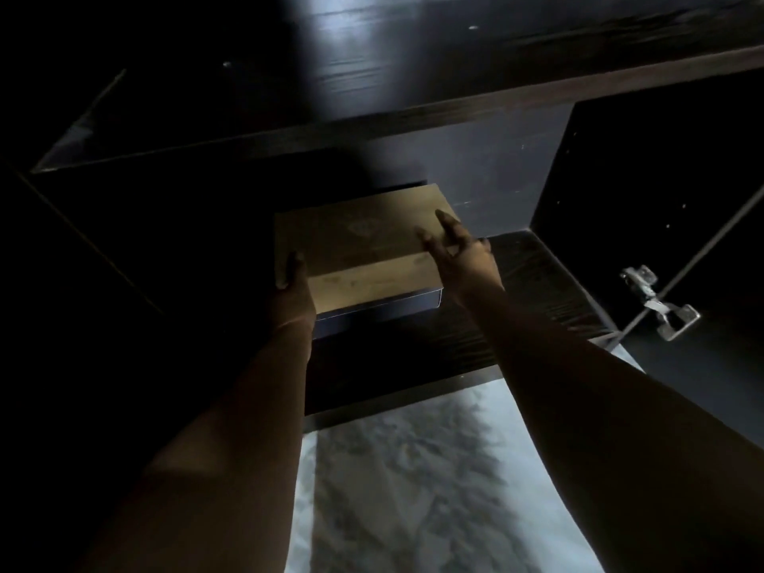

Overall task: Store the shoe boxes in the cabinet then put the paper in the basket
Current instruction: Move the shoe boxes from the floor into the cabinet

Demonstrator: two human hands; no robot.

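Note:
A tan shoe box (355,246) with a faint logo on its lid lies on top of a dark blue box (384,310), inside the dark cabinet (512,291) on its lower shelf. My left hand (294,288) grips the tan box at its near left corner. My right hand (463,252) rests against the box's right edge with the fingers spread and pointing inward. No paper or basket is in view.
A dark shelf board (372,113) runs above the boxes. The cabinet door (678,192) stands open at the right with a metal hinge (657,301) on it. A pale marbled floor (413,481) lies below the cabinet. The left side is in deep shadow.

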